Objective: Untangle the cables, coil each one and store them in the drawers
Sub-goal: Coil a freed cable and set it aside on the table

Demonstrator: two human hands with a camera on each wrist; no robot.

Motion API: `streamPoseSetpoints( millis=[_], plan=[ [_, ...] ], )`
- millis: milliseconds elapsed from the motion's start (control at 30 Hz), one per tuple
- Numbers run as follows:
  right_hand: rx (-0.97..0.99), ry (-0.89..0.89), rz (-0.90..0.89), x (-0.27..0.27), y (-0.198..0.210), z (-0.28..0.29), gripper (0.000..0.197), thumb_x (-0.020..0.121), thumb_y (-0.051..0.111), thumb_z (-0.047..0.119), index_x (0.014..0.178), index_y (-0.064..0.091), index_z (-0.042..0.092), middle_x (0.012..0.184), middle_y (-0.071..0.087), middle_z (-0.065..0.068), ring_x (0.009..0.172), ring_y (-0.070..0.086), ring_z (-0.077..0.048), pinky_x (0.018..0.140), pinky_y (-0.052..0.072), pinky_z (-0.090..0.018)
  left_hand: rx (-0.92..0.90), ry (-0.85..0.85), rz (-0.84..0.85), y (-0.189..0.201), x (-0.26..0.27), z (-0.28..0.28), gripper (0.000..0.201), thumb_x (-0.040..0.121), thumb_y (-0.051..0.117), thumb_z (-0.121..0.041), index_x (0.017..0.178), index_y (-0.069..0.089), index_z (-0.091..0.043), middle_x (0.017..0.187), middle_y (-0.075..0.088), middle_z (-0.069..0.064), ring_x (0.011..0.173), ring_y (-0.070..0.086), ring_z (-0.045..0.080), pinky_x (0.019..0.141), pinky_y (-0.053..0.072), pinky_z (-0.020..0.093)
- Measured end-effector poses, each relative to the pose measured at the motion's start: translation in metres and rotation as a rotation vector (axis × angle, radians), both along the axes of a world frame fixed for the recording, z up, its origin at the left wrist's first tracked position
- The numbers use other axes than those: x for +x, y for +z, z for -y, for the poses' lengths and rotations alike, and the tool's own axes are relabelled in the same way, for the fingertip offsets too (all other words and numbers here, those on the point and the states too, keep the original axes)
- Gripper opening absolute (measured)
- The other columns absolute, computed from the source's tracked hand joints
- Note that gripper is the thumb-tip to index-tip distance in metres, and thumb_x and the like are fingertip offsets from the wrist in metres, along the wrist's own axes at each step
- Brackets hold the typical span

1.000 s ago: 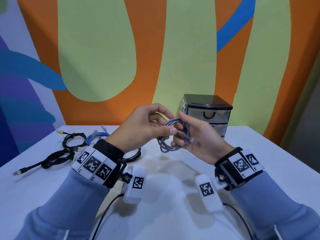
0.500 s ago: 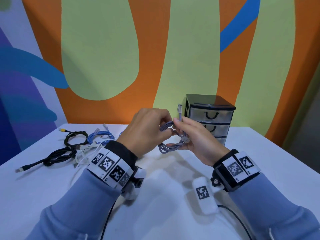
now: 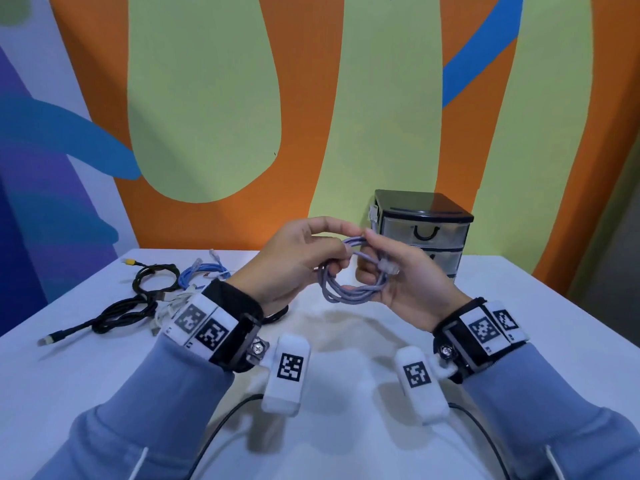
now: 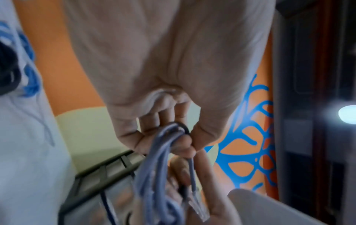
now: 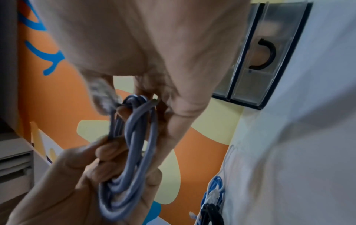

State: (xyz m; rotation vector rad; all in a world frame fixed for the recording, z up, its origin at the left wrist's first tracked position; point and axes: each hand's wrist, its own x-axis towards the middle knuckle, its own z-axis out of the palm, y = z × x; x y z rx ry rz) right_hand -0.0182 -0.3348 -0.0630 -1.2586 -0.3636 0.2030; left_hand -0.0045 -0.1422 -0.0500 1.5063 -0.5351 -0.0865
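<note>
A grey-lilac network cable (image 3: pixel 349 289) hangs as a small coil of several loops above the middle of the white table (image 3: pixel 346 358). My left hand (image 3: pixel 298 261) grips the coil's left side, its fingers curled round the strands (image 4: pixel 165 146). My right hand (image 3: pixel 398 271) holds the right side and pinches the top of the coil (image 5: pixel 138 121) between thumb and forefinger. One clear plug (image 3: pixel 386 268) lies against my right fingers; the other plug (image 3: pixel 373 213) sticks up above them. The small drawer unit (image 3: pixel 426 230) stands just behind my right hand, its drawers closed.
On the table's left lie a tangle of black cables (image 3: pixel 138 299), a blue network cable (image 3: pixel 204 271) and white cables (image 3: pixel 169 306). A black cable end (image 3: pixel 52 337) reaches toward the left edge. A painted wall (image 3: pixel 311 98) rises right behind the table.
Both hands have kept hold of the coil and turned it. The free plug end went from near my right palm up above the right fingers, and the end strand now runs over the top of the loops.
</note>
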Motion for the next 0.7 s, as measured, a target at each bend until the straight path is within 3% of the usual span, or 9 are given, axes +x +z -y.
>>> streamPoseSetpoints(
  millis=[100,233,333,400,500,567,633,700],
  plan=[
    [-0.104,-0.093,0.05,0.004,-0.005,-0.004,0.03,0.1,0.061,0.04,0.086,0.051,0.015,0.078,0.04,0.001,0.063,0.045,-0.016,0.061,0.053,-0.029,0.195,0.182,0.154,0.001,-0.002,0.003,0.024,0.09,0.066,0.005,0.107,0.076,-0.01,0.068,0.069,0.012,0.06,0.057,0.021,0.061,0.047,0.028],
    [-0.208,-0.225,0.109,0.009,-0.011,-0.011,0.032,0.103,0.06,0.043,0.09,0.052,0.015,0.079,0.043,0.004,0.064,0.047,-0.015,0.06,0.047,-0.027,0.486,0.389,0.453,0.001,-0.005,0.004,0.014,0.079,0.072,-0.015,0.086,0.078,-0.026,0.062,0.071,0.001,0.055,0.066,0.02,0.057,0.055,0.032],
    [-0.267,-0.267,0.157,0.009,-0.01,-0.011,0.035,0.103,0.059,0.045,0.08,0.053,0.02,0.078,0.047,0.005,0.064,0.049,-0.014,0.066,0.046,-0.031,0.652,0.5,0.622,0.001,-0.004,0.008,0.012,0.079,0.069,-0.026,0.086,0.078,-0.029,0.068,0.071,0.001,0.065,0.062,0.025,0.064,0.052,0.037],
    [-0.309,-0.305,0.208,0.007,-0.01,-0.011,0.033,0.103,0.06,0.046,0.087,0.061,0.017,0.088,0.049,-0.002,0.067,0.051,-0.015,0.069,0.047,-0.035,0.704,0.561,0.663,0.001,-0.003,0.011,0.01,0.083,0.068,-0.024,0.087,0.077,-0.026,0.071,0.071,0.002,0.07,0.059,0.029,0.065,0.047,0.037],
    [-0.376,-0.379,0.288,0.005,-0.011,-0.014,0.029,0.101,0.063,0.046,0.097,0.069,0.018,0.101,0.045,-0.007,0.063,0.054,-0.011,0.065,0.052,-0.033,0.826,0.629,0.67,-0.001,0.0,0.014,0.01,0.085,0.065,-0.023,0.079,0.069,-0.016,0.065,0.062,0.008,0.072,0.055,0.04,0.063,0.046,0.042],
    [-0.374,-0.382,0.303,0.004,-0.011,-0.016,0.029,0.101,0.063,0.045,0.097,0.069,0.017,0.097,0.044,-0.005,0.061,0.054,-0.01,0.064,0.053,-0.032,0.864,0.682,0.646,-0.004,0.002,0.014,0.016,0.088,0.063,-0.027,0.076,0.068,-0.017,0.061,0.059,0.009,0.068,0.055,0.04,0.062,0.048,0.044],
    [-0.356,-0.34,0.296,0.005,-0.012,-0.016,0.026,0.104,0.061,0.039,0.092,0.067,0.016,0.084,0.045,0.0,0.061,0.051,-0.011,0.062,0.052,-0.031,0.777,0.64,0.532,-0.005,0.001,0.013,0.021,0.092,0.062,-0.03,0.077,0.072,-0.02,0.058,0.064,0.004,0.062,0.062,0.033,0.06,0.051,0.038],
    [-0.343,-0.301,0.279,0.005,-0.014,-0.016,0.026,0.106,0.058,0.033,0.089,0.068,0.016,0.075,0.046,0.0,0.063,0.048,-0.013,0.06,0.049,-0.03,0.516,0.452,0.241,-0.004,0.0,0.012,0.019,0.096,0.064,-0.023,0.084,0.078,-0.017,0.067,0.075,0.003,0.06,0.07,0.021,0.063,0.055,0.03]
  ],
)
